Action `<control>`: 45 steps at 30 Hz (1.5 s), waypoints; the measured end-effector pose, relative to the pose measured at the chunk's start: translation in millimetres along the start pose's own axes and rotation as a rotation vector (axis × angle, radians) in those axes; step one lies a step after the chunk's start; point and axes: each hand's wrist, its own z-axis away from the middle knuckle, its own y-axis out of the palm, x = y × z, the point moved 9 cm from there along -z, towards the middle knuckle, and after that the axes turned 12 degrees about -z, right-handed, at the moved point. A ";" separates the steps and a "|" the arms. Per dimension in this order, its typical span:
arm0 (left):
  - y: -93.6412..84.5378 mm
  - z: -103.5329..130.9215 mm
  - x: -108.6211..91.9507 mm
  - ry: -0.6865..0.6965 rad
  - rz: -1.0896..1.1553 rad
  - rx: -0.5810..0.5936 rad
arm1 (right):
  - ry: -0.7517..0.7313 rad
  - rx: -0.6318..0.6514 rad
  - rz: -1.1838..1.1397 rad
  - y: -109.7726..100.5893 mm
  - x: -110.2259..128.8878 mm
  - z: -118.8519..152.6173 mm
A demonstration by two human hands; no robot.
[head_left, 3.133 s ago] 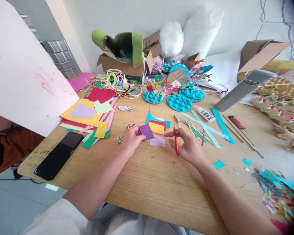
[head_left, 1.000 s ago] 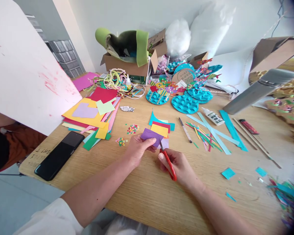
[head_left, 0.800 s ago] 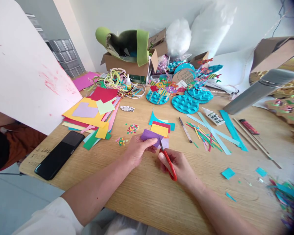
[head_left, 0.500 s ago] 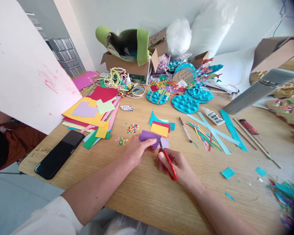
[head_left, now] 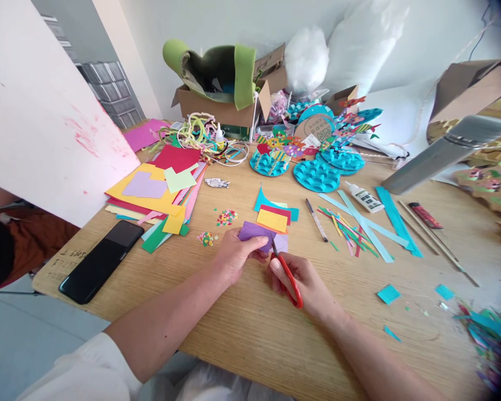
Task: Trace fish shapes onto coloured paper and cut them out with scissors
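My left hand (head_left: pixel 237 253) pinches a piece of purple paper (head_left: pixel 253 229) between thumb and fingers, just above the table. My right hand (head_left: pixel 298 281) is closed round the red-handled scissors (head_left: pixel 291 281), whose dark blades meet the right edge of the purple paper. Just beyond the hands lie a yellow paper rectangle (head_left: pixel 272 220), a dark red piece under it and a blue piece (head_left: pixel 262 199) with a curved edge. A lilac piece (head_left: pixel 281 243) lies partly hidden behind the blades.
Left are a black phone (head_left: pixel 102 262) and stacked coloured paper (head_left: pixel 129 210). Small paper bits (head_left: pixel 226 218) lie beyond my left hand. On the right are a pen (head_left: pixel 316 220), thin paper strips (head_left: pixel 350 234), a glue bottle (head_left: pixel 364 197) and a grey cylinder (head_left: pixel 446 153). Blue egg-tray discs (head_left: pixel 316 176) stand behind.
The scissor blades reach slightly further over the purple paper's right edge. Both hands stay in nearly the same place, and the view has shifted a little.
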 end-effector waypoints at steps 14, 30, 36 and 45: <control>-0.9 1.0 -2.9 0.007 -0.033 -0.017 | 0.066 -0.005 -0.009 1.3 3.6 1.4; -1.6 1.5 -1.9 0.002 -0.045 -0.027 | 0.046 0.003 0.013 1.2 4.3 1.3; -0.8 1.3 -2.4 0.004 -0.043 -0.016 | 0.050 0.002 0.020 0.6 2.4 1.5; -1.2 0.5 -1.3 0.004 -0.041 -0.018 | 0.044 0.001 0.025 0.4 4.1 0.7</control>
